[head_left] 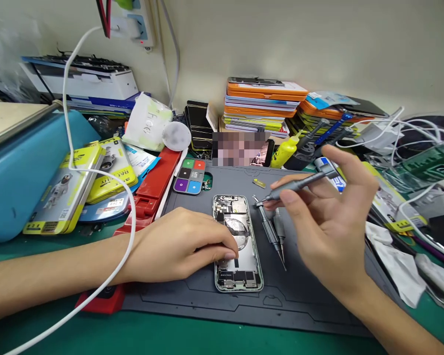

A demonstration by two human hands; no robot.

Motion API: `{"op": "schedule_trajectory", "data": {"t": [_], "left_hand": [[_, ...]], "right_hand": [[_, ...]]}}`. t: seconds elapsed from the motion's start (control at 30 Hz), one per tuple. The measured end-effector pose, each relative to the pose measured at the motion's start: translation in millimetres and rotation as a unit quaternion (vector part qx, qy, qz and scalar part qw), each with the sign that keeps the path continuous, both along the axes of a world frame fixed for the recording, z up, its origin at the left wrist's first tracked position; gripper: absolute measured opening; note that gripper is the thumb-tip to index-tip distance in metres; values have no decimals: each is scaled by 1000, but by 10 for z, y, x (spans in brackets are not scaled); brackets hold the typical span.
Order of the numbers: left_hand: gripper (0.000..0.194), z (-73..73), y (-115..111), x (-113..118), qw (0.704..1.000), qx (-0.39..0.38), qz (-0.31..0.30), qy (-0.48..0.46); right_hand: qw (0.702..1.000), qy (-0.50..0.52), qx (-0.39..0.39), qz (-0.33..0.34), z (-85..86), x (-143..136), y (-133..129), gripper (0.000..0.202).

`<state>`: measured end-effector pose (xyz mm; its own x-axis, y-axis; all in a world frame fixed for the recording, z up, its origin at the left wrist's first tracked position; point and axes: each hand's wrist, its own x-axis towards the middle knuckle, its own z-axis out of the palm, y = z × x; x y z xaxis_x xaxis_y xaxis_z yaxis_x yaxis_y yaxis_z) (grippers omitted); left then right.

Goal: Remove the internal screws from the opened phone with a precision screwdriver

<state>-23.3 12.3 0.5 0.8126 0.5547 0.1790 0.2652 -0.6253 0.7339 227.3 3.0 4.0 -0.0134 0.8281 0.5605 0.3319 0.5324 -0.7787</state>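
On a gray mat (pixel 303 305), an opened phone (pixel 246 236); the left hand (pixel 194 241) bunches over its 9 o'clock edge — any grip hidden. At 3 o'clock, the right hand (pixel 329 222) grasps a screwdriver (pixel 299 184) — apparently mid-screwwork, the next move calling for steady aim.

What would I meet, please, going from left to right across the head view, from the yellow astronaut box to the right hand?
Yellow astronaut box, left hand, opened phone, two lying screwdrivers, right hand.
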Motion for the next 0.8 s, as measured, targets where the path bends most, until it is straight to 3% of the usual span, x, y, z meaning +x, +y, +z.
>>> {"op": "schedule_trajectory", "data": {"t": [0.1,0.17,0.47,0.8], "left_hand": [[18,-8,-23,4,999,49,-11,-10],[19,-21,-37,3,997,81,-14,-5],[24,-43,-67,-17,986,161,-34,27],[22,-48,-61,-1,984,172,-38,33]], "right_hand": [[982,-167,89,19,-107,-19,53,70],[968,-215,124,44,-172,-23,77,78],[982,-168,56,61,-234,-51,95,67],[980,-176,52,81,-272,-53,94,72]]}}
